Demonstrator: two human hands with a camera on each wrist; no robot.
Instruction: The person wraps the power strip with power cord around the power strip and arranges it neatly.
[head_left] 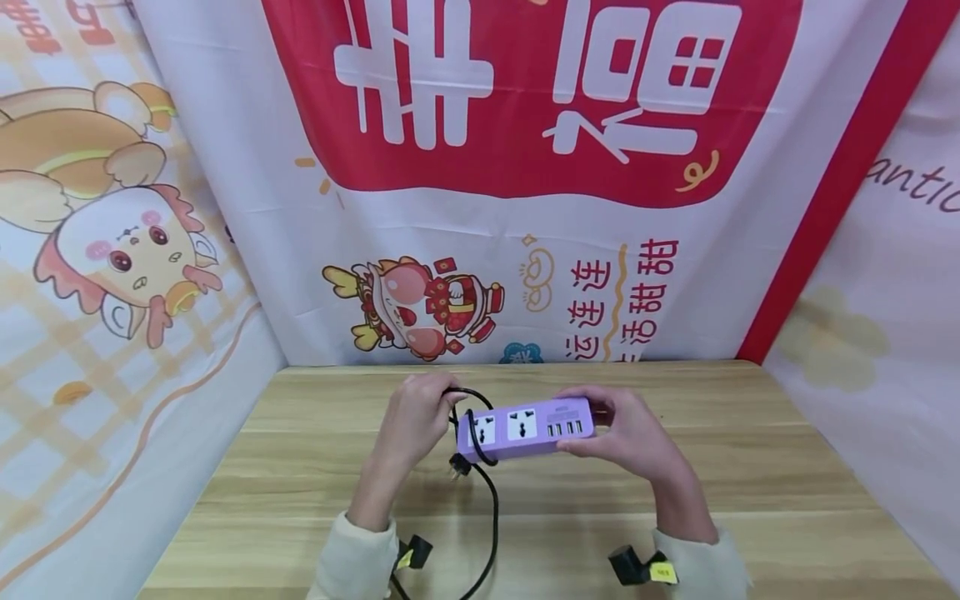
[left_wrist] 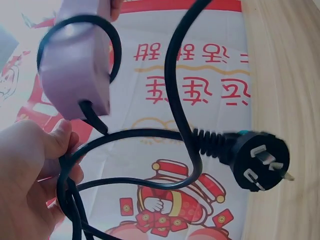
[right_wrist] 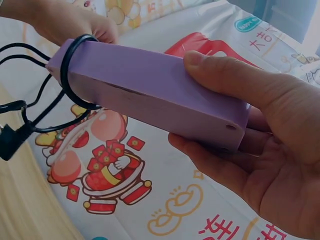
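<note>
A purple power strip with two white sockets and several USB ports is held above the table. My right hand grips its right end, thumb on one long side and fingers on the other, as the right wrist view shows. The black cord loops once around the strip's left end. My left hand pinches the cord beside that end. The plug hangs on the cord below the strip, its metal pins bare. More cord drops from there toward the table's near side.
Beneath both hands lies a wooden table. A printed cloth hangs along its back edge, with further printed cloths at the left and right. Small black devices are strapped to both wrists.
</note>
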